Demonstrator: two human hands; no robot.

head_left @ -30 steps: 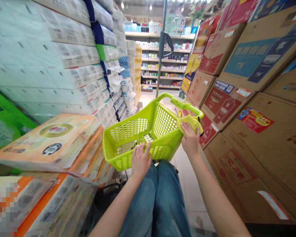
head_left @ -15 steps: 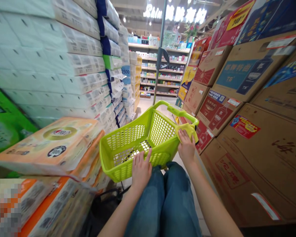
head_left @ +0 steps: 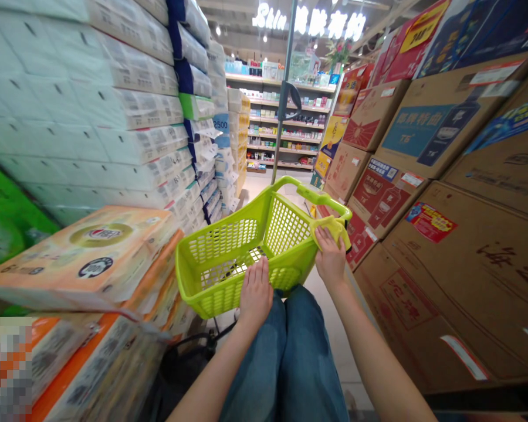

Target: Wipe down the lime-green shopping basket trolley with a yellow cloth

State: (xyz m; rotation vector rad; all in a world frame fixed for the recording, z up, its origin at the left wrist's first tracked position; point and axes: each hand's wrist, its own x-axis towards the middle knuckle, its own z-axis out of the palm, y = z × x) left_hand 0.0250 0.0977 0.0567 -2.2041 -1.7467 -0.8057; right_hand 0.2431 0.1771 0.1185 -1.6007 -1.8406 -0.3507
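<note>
A lime-green shopping basket on a cart (head_left: 229, 230), with perforated walls and a handle at its far right end, stands before my knees. My left hand (head_left: 256, 291) lies on its near rim, fingers straight and close together, pointing inward; its thumb is hard to make out. At the basket's right corner, just below the handle, my right hand (head_left: 331, 255) presses a bunched yellow cloth (head_left: 337, 226) against the plastic, fingers bent over it. No goods show inside the basket.
White tissue packs (head_left: 66, 111) are stacked high on the left, with orange packs (head_left: 92, 240) lower and nearer. Cardboard cartons (head_left: 457, 275) wall the right side. Beyond the basket stand a thin grey pole (head_left: 286, 76) and stocked shelves (head_left: 286, 126).
My left hand has slid slightly right along the rim, and its fingers have drawn together. My right hand stays on the cloth at the same corner. The view has shifted slightly.
</note>
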